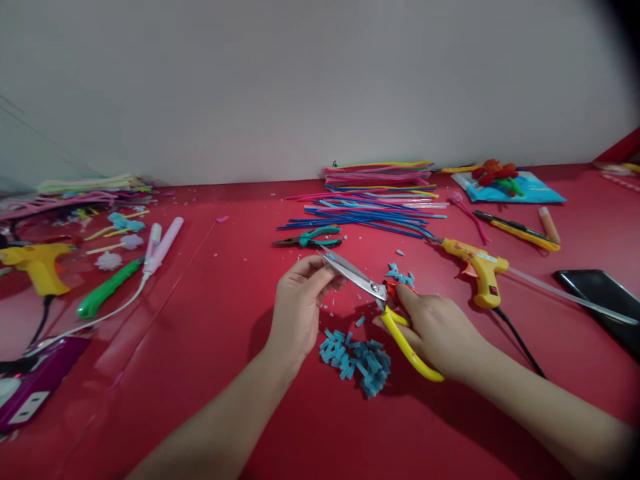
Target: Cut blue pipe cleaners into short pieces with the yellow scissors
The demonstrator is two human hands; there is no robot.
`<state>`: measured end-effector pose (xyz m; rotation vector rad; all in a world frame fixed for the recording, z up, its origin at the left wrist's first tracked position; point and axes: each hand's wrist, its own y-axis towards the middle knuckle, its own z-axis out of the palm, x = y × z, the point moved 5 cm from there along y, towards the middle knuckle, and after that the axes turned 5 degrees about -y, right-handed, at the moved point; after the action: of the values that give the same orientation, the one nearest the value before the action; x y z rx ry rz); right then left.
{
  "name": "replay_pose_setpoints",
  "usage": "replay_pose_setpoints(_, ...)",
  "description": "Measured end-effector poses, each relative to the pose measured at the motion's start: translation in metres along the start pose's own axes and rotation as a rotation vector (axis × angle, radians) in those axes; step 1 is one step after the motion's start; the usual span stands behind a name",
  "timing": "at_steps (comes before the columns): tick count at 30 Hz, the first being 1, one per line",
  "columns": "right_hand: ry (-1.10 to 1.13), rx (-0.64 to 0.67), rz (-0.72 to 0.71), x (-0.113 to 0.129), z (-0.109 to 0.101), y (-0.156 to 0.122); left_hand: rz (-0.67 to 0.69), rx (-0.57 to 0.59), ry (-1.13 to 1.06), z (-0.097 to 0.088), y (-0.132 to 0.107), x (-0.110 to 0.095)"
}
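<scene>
My right hand grips yellow-handled scissors, fingers through the loops, blades pointing up-left. My left hand is pinched closed at the blade tips, holding something small that I cannot make out. A pile of short light-blue pipe-cleaner pieces lies on the red table just below and between my hands. A few more blue bits lie just above my right hand.
Teal-handled pliers and loose blue and pink pipe cleaners lie beyond my hands. A yellow glue gun with black cord sits right, beside a phone and utility knife. At left: another glue gun, green tool, power strip.
</scene>
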<state>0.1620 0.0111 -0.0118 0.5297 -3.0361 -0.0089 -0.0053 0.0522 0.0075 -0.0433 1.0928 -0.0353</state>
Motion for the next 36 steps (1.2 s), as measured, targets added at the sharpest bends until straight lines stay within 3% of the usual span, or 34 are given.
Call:
replay_pose_setpoints(25,0.019,-0.028,0.030,-0.004,-0.003,0.002,0.036,0.023,0.023,0.000,0.001,-0.001)
replay_pose_setpoints(29,0.325,-0.032,0.126,-0.006,-0.007,0.005,-0.063,0.052,0.017,0.003,-0.001,0.004)
replay_pose_setpoints(33,0.906,-0.027,0.258,-0.005,-0.009,0.009,-0.320,0.266,0.024,0.018,-0.012,0.024)
replay_pose_setpoints(36,1.194,0.037,0.316,-0.003,-0.006,0.008,-0.478,0.391,0.049,0.025,-0.021,0.038)
